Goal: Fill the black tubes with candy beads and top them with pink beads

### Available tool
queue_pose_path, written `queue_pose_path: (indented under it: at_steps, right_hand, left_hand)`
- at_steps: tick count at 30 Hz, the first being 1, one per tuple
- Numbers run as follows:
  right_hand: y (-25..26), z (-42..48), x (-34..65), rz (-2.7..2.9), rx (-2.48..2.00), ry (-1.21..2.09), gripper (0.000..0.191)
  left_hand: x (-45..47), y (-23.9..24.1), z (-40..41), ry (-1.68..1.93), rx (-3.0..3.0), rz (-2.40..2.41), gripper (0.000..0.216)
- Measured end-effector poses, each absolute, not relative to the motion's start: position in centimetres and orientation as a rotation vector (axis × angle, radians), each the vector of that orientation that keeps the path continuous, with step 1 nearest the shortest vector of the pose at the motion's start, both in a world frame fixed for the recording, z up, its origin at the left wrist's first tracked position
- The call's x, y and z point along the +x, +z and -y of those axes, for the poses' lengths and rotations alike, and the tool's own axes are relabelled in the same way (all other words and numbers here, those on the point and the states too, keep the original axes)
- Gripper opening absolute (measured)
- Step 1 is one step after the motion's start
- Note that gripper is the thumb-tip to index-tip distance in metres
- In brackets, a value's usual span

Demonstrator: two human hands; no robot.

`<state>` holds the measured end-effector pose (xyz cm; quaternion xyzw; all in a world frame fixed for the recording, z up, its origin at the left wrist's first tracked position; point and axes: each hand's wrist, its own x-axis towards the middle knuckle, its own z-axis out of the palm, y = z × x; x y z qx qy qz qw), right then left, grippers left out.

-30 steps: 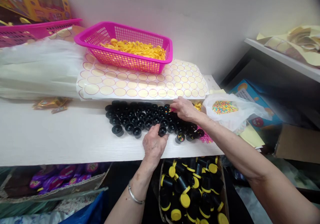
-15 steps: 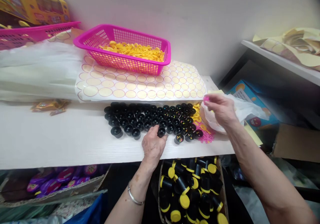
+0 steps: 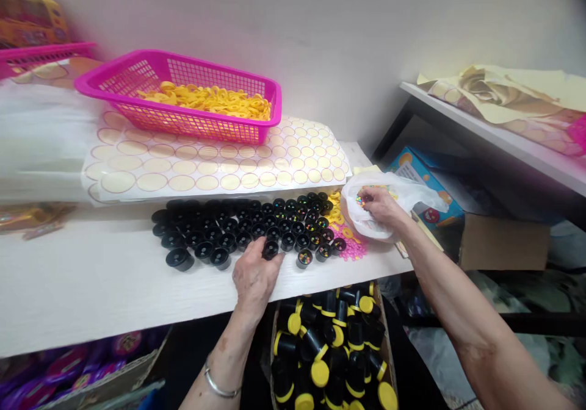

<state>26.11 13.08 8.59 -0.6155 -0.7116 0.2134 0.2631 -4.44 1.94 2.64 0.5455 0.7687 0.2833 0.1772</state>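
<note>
Several small black cups point(image 3: 238, 230) stand in rows on the white tabletop point(image 3: 91, 276); those at the right hold coloured candy beads. My left hand point(image 3: 254, 276) rests at the front of the rows, fingers curled round one black cup point(image 3: 270, 249). My right hand point(image 3: 382, 208) reaches into a white plastic bag of coloured candy point(image 3: 394, 193) at the table's right end, fingers bent inside it; what they grip is hidden. Loose yellow and pink rings point(image 3: 348, 239) lie between the cups and the bag.
A pink basket of yellow rings point(image 3: 183, 93) sits on round-sticker sheets point(image 3: 206, 166) behind the cups. A cardboard box of black tubes with yellow caps point(image 3: 329, 349) stands below the table edge. A shelf with paper point(image 3: 503, 105) is at right, boxes beneath it.
My right hand has gone from the cup rows to the candy bag and into it. The left hand stays on its cup. The camera has swung right.
</note>
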Motion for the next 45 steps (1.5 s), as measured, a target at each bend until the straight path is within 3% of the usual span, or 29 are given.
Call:
queue_pose_path:
  at_steps: [8,14,20,26,28,32,37,42,45]
  right_hand:
    - [8.4,-11.9,27.1,1.242,-1.447,0.919,0.031]
    - [8.5,-12.2,26.6,1.307,-1.508,0.876,0.029]
    - [10.1,-11.7,23.9,1.29,-1.256,0.908,0.027]
    - [10.6,-10.3,16.1,1.725,-1.176,1.093,0.014]
    - [10.2,-10.5,13.9,2.032,-1.174,0.983,0.01]
    - [9.8,-11.1,11.3,2.644,-1.157,0.425,0.013]
    - [10.9,-10.9,9.1,3.008,-1.102,-0.074,0.018]
    - [12.2,-10.4,9.5,2.999,-1.122,-0.177,0.019]
    - [13.0,-10.1,13.3,2.717,-1.248,-0.095,0.024]
  left_hand:
    - [-4.4,2.7,-2.0,0.784,1.547,-2.177,0.044]
    - [-4.5,2.2,-2.0,0.821,1.554,-2.173,0.044]
    - [-4.5,2.4,-1.8,0.835,1.55,-2.122,0.042]
    - [-4.3,2.3,-1.7,0.869,1.563,-2.137,0.041]
    - [-4.4,2.3,-1.7,0.883,1.579,-2.13,0.038]
    - [-4.4,2.1,-1.7,0.9,1.6,-2.116,0.035]
    - [-4.5,2.2,-1.7,0.89,1.597,-2.108,0.037]
    - [-4.5,2.3,-1.7,0.888,1.596,-2.098,0.039]
    - [-4.5,2.3,-1.6,0.891,1.596,-2.093,0.036]
